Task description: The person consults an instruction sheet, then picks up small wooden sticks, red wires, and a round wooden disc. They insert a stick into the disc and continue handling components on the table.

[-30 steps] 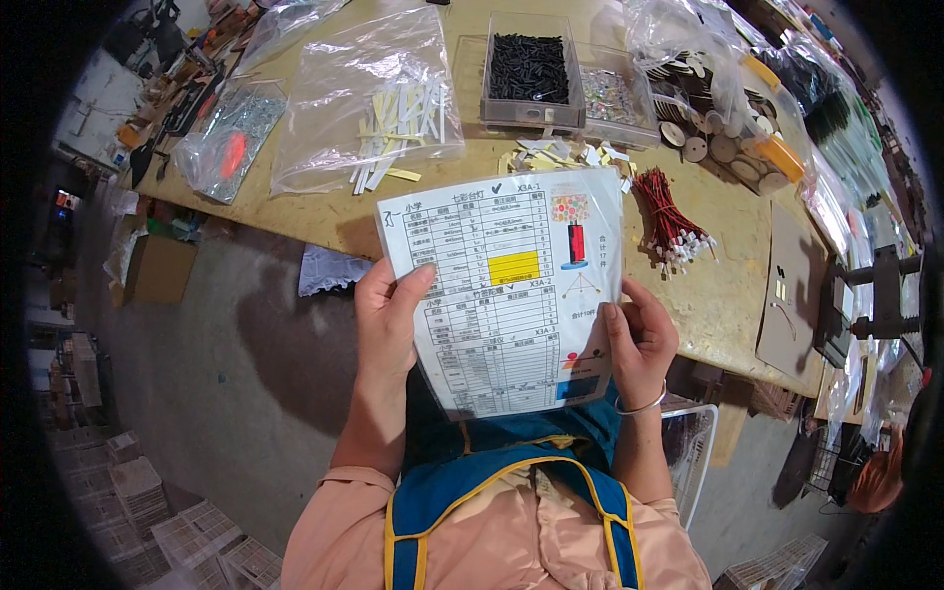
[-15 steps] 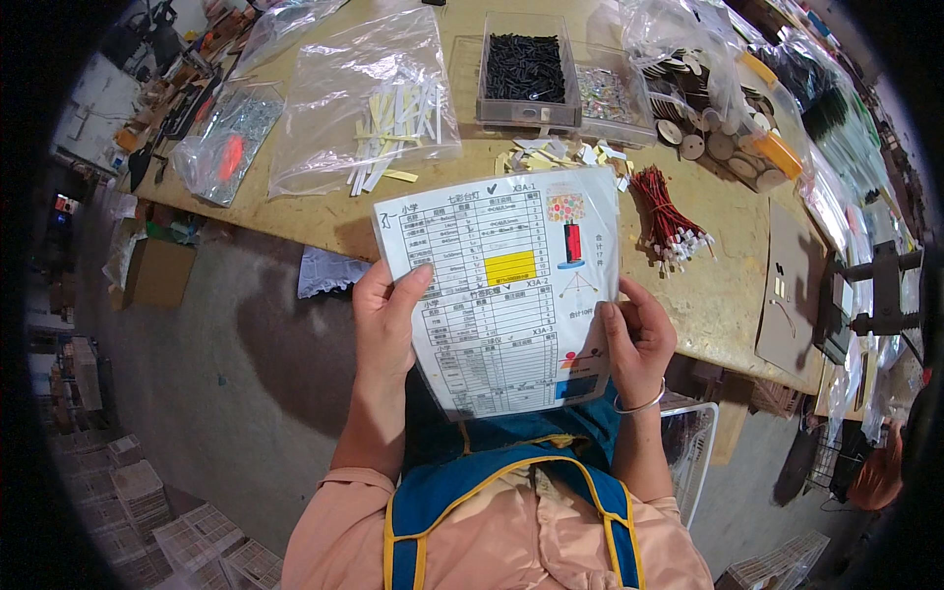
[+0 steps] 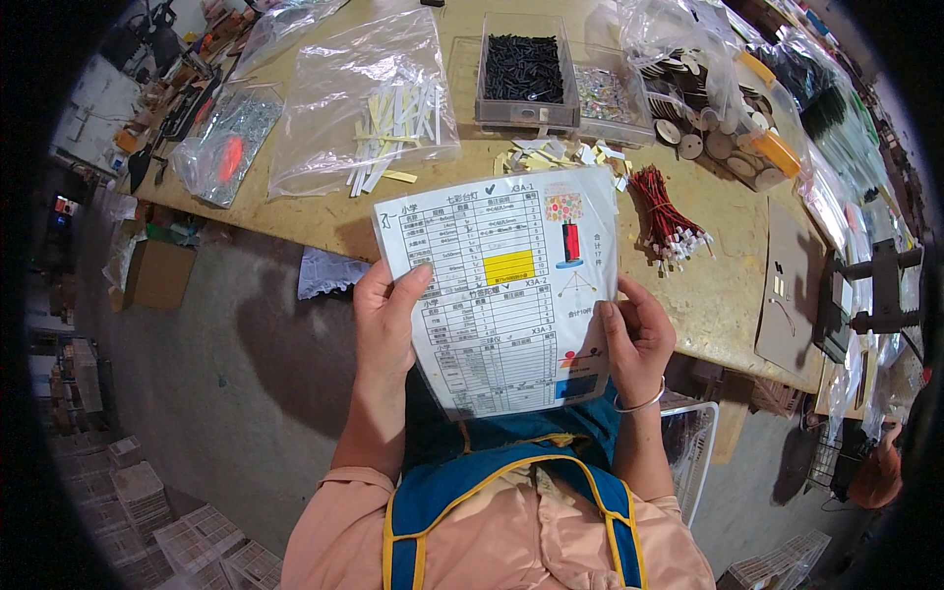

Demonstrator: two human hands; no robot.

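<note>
A printed sheet (image 3: 497, 295) with tables, a yellow block and small colour pictures is held up before me, in front of the table's near edge. My left hand (image 3: 385, 310) pinches its left side, thumb on the face and fingers behind. On the opposite side, my right hand (image 3: 637, 329) grips the right edge between thumb and fingers. Beyond the sheet's top edge lie loose white and yellow strips (image 3: 541, 154). A bundle of red wires with white connectors (image 3: 664, 211) rests on the table right of the sheet.
On the table (image 3: 246, 202) stand a clear box of black pieces (image 3: 526, 69) and a tray of small bits (image 3: 602, 93). A plastic bag of strips (image 3: 393, 118), a bag of metal parts (image 3: 231, 147) and bagged round discs (image 3: 723, 138) lie around. A clamp-like metal fixture (image 3: 875, 285) is at right.
</note>
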